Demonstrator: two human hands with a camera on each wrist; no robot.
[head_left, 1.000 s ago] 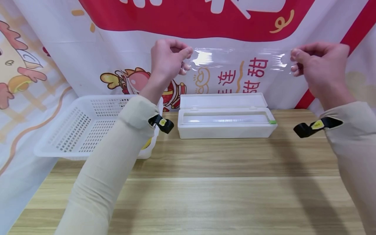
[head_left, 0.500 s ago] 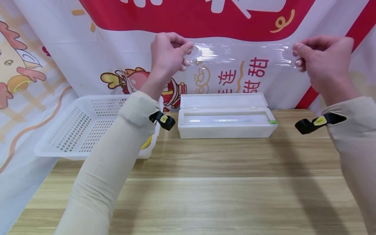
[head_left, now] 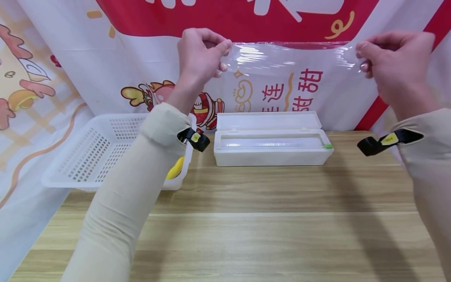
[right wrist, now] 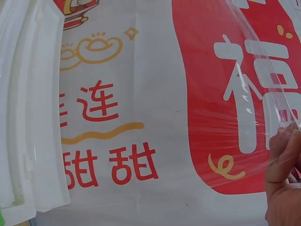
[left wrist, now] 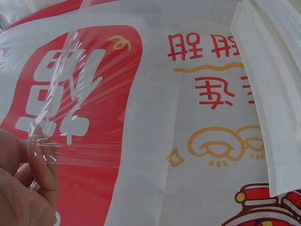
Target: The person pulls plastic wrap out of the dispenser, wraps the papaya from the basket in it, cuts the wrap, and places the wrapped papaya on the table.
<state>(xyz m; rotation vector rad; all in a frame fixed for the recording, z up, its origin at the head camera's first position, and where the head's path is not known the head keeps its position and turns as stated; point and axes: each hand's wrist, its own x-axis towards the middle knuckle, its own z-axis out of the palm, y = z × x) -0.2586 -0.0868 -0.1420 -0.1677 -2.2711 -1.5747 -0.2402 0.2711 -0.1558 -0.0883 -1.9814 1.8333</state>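
A clear sheet of cling film (head_left: pixel 271 58) is stretched between my two hands, up in front of the printed cloth. My left hand (head_left: pixel 201 55) pinches one upper corner between thumb and fingers. At the other corner my right hand (head_left: pixel 398 64) pinches the film the same way. Below the sheet stands a long white cling film box (head_left: pixel 271 158) with its lid raised at the back. A roll of film (head_left: pixel 275 142) lies inside it. In the left wrist view, the film (left wrist: pixel 94 136) spreads from the fingers toward the white lid (left wrist: pixel 263 103).
To the left stands a white perforated basket (head_left: pixel 88 152), partly covered by my left sleeve, with a yellow thing (head_left: pixel 175 169) inside. A small green slider (head_left: pixel 327 146) sits on the box's right end. The wooden table (head_left: pixel 267 235) meets the printed cloth (head_left: pixel 105 70) behind.
Both hands have risen, drawing the film higher up the cloth, and the right hand has shifted slightly to the right. The box and basket stay where they were.
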